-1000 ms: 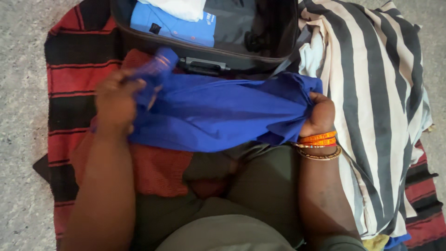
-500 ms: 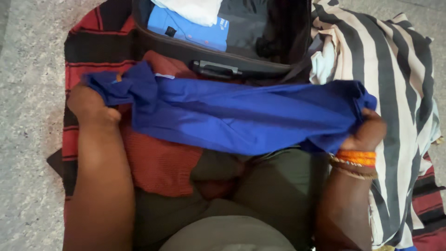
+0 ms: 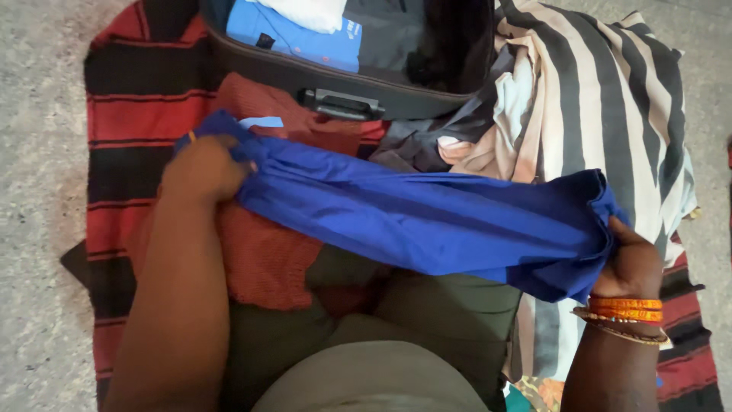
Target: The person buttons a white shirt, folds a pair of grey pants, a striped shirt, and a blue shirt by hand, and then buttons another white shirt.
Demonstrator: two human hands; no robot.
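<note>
The left hand (image 3: 204,169) is closed on one bunched end of a royal-blue cloth (image 3: 427,221); the right hand (image 3: 633,267), with orange and gold bangles (image 3: 627,313) at its wrist, pinches the other end. The cloth hangs stretched between them above the lap, sloping down to the right. A pale blue rectangular tag (image 3: 260,122) shows just beside the left hand. Beyond, an open dark suitcase (image 3: 381,76) holds a folded light-blue shirt (image 3: 293,38) bearing a small dark square label. A black-and-cream striped cloth (image 3: 602,114) lies to the right on a red-and-black striped mat (image 3: 130,114).

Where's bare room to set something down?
Free: striped mat strip left of the left hand, and suitcase interior right of the folded shirts. Crowded: lap under the blue cloth; striped fabric by the right hand.
</note>
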